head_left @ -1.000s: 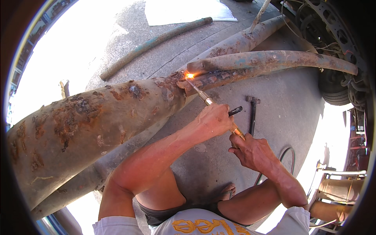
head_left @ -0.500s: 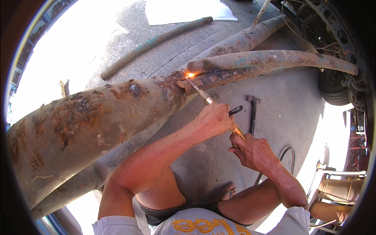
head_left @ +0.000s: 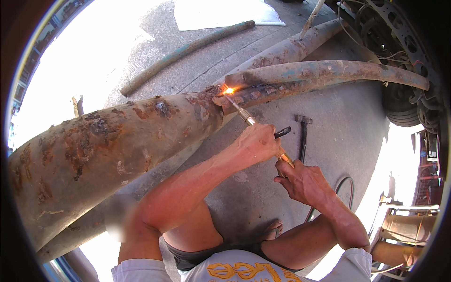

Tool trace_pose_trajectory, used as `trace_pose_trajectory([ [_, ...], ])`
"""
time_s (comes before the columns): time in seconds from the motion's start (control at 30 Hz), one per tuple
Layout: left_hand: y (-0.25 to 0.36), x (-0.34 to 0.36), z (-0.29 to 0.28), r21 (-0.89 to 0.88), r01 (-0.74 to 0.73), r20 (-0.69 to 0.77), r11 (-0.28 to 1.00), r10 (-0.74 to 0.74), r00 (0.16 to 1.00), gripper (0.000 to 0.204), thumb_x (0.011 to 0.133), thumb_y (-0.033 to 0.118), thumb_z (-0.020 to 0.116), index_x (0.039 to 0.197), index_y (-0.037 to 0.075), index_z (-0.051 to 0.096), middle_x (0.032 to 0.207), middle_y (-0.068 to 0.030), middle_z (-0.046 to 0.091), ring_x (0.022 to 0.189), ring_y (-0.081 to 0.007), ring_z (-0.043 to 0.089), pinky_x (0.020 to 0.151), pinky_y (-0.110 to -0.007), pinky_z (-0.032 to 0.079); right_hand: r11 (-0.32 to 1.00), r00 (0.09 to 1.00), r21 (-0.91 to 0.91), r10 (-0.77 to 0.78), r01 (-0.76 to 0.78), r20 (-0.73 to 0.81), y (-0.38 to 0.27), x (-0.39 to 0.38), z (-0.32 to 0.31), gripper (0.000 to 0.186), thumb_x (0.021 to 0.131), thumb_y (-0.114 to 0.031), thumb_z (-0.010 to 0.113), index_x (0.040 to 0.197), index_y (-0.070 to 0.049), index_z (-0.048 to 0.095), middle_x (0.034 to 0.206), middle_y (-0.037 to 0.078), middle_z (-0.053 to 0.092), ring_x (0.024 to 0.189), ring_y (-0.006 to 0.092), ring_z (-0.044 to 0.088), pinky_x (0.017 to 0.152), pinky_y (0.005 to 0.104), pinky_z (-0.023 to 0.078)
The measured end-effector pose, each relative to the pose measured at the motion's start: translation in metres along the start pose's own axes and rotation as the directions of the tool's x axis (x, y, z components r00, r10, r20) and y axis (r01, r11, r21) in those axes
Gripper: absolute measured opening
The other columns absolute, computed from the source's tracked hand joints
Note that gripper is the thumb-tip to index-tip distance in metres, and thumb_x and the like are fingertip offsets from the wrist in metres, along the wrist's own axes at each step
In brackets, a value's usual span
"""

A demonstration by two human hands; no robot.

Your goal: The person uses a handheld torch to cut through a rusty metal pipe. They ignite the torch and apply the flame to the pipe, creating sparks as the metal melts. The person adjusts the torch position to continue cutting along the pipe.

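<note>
My left hand (head_left: 257, 142) is closed around the front part of a brass-coloured gas torch (head_left: 245, 115). Further back, my right hand (head_left: 303, 181) grips the same torch at its rear. A short black stub (head_left: 283, 132) sticks out by my left fist; what it belongs to is hidden. The torch tip points up and left, and a bright orange glow (head_left: 229, 90) burns there. It sits at the rusty joint where a thick, pitted metal pipe (head_left: 117, 136) meets thinner pipes. One curved thinner pipe (head_left: 324, 70) lies just right of the glow.
A black hammer (head_left: 303, 136) lies on the concrete right of my hands. A loose bent pipe (head_left: 188, 49) and a white sheet (head_left: 225, 13) lie beyond. A hose (head_left: 351, 188) loops near my right forearm. Wheels and machine parts (head_left: 399, 101) stand far right, rusty cylinders (head_left: 406, 229) lower right.
The glow at the torch tip looks slightly larger and brighter. Both hands and the torch have stayed almost exactly in place.
</note>
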State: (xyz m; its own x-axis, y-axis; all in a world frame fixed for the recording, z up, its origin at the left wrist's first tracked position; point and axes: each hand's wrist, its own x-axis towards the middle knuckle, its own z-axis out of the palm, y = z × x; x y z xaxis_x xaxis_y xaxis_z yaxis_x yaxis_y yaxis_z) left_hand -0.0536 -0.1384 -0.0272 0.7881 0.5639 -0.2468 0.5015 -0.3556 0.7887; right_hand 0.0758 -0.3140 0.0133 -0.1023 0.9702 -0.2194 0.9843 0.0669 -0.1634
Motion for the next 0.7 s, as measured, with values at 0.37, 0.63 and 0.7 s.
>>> trace_pose_trajectory([
  [0.37, 0.0046, -0.0020, -0.0054, 0.019, 0.050, 0.062, 0.999, -0.051, 0.997, 0.037, 0.101, 0.032, 0.063, 0.105, -0.003, 0.073, 0.089, -0.0284, 0.073, 0.091, -0.0477, 0.073, 0.082, -0.054, 0.056, 1.000, 1.000, 0.026, 0.011, -0.011, 0.006, -0.0008, -0.0003, -0.0006, 0.030, 0.105, -0.034, 0.067, 0.119, -0.015, 0.049, 0.079, 0.016, 0.063, 0.061, 0.0336, 0.071, 0.051, 0.0439, 0.055],
  [0.63, 0.0034, -0.0024, -0.0024, 0.005, 0.006, 0.006, 1.000, -0.006, 1.000, 0.035, 0.096, 0.027, 0.064, 0.095, -0.007, 0.074, 0.082, -0.0305, 0.072, 0.083, -0.0483, 0.074, 0.076, -0.053, 0.059, 0.999, 1.000, 0.034, 0.022, -0.022, 0.021, -0.0006, -0.0004, -0.0013, 0.029, 0.105, -0.034, 0.066, 0.119, -0.015, 0.048, 0.079, 0.016, 0.063, 0.062, 0.0343, 0.071, 0.052, 0.0451, 0.055],
  [0.7, 0.0036, -0.0017, -0.0021, -0.001, 0.014, 0.009, 1.000, -0.014, 1.000, 0.036, 0.097, 0.027, 0.064, 0.095, -0.007, 0.073, 0.082, -0.0303, 0.072, 0.083, -0.0481, 0.074, 0.076, -0.053, 0.059, 0.999, 1.000, 0.030, 0.020, -0.021, 0.023, -0.0005, -0.0007, -0.0009, 0.029, 0.106, -0.034, 0.066, 0.120, -0.016, 0.048, 0.079, 0.016, 0.063, 0.061, 0.0340, 0.071, 0.052, 0.0450, 0.055],
])
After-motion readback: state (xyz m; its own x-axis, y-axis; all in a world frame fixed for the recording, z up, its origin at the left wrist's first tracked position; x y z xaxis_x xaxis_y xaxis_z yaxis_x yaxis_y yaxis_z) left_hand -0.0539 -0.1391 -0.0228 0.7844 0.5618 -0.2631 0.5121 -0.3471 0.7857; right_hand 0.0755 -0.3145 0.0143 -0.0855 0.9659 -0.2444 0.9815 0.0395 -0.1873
